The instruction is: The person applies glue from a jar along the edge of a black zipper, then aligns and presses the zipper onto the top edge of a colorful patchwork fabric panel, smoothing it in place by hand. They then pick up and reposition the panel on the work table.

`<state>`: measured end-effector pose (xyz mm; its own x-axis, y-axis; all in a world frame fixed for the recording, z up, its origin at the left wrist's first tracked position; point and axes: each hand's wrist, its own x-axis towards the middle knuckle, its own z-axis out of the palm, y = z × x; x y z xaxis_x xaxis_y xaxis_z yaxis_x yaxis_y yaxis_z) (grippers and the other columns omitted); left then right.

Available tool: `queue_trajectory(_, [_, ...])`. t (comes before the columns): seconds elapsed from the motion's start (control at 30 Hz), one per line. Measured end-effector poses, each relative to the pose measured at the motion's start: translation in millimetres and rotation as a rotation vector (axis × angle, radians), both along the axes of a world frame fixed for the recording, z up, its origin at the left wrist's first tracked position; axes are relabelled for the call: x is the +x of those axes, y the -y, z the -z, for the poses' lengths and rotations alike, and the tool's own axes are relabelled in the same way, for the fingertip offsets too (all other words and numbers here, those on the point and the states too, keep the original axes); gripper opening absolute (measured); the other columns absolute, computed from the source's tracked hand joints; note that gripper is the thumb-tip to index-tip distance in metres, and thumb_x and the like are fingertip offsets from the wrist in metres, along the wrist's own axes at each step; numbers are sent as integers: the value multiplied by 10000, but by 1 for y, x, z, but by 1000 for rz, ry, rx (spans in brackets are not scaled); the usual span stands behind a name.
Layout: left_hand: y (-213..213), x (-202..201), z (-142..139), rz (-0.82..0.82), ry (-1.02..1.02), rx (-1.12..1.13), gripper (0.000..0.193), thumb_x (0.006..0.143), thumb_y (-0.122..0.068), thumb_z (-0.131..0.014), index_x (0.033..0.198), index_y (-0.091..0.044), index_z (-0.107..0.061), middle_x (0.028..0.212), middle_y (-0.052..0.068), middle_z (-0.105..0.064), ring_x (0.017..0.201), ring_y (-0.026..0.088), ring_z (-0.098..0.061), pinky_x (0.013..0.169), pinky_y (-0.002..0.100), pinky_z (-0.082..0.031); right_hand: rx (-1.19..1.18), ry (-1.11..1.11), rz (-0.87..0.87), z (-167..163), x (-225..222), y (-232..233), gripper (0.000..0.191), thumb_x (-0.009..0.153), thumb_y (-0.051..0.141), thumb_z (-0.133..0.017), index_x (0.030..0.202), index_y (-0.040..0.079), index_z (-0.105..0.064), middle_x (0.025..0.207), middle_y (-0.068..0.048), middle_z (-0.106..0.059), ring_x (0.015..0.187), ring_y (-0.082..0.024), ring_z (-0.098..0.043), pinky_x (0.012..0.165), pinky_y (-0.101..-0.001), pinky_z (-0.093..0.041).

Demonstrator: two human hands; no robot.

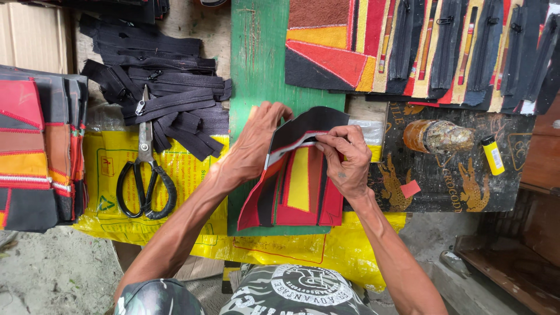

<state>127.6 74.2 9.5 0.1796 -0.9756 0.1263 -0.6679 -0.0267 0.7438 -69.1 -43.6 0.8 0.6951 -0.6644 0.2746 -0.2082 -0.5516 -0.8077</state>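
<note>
- Head view: both hands are working a patchwork piece (294,186) of red, black and yellow, lying on the green board (256,52).
- Left hand (256,143) is gripping its upper left edge.
- Right hand (345,157) is pinching its top edge.
- Scissors (146,169) are lying left of the board, below black zippers (163,96).

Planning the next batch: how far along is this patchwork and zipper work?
Done: patchwork panels with zippers lie at top right. In hand: left hand and right hand hold a patchwork piece. Left: loose black zippers beside the scissors, stacked panels at left.
</note>
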Motion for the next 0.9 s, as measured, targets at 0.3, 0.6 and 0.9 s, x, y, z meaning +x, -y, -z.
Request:
queue_trajectory(0.3, [19, -6, -2, 93, 63, -100, 282, 812, -152, -735, 1048, -52, -618, 1082, 149, -508, 1010, 336, -469, 822, 441, -362, 1, 18, -3, -1, 0, 0, 213, 825, -65, -795, 1016, 24, -764, 915, -71, -634, 886, -214, -611, 769, -334, -502])
queue_trajectory(0.6, [16, -4, -3, 118, 26, -85, 282, 855, -181, -699, 1055, -30, -570, 1051, 152, -482, 987, 333, -461, 832, 430, -363, 12, 21, 2, 0, 1, 0, 221, 819, -71, -796, 1014, 27, -764, 911, -70, -633, 882, -212, -612, 768, -332, -506])
queue_trajectory(0.9, [15, -9, -9, 27, -56, -2, 340, 883, -256, -713, 1062, -28, -535, 1045, 145, -453, 980, 332, -432, 839, 438, -357, 1, 19, 0, 0, 0, 0, 217, 818, -69, -792, 1012, 24, -762, 910, -69, -632, 886, -212, -612, 777, -333, -505])
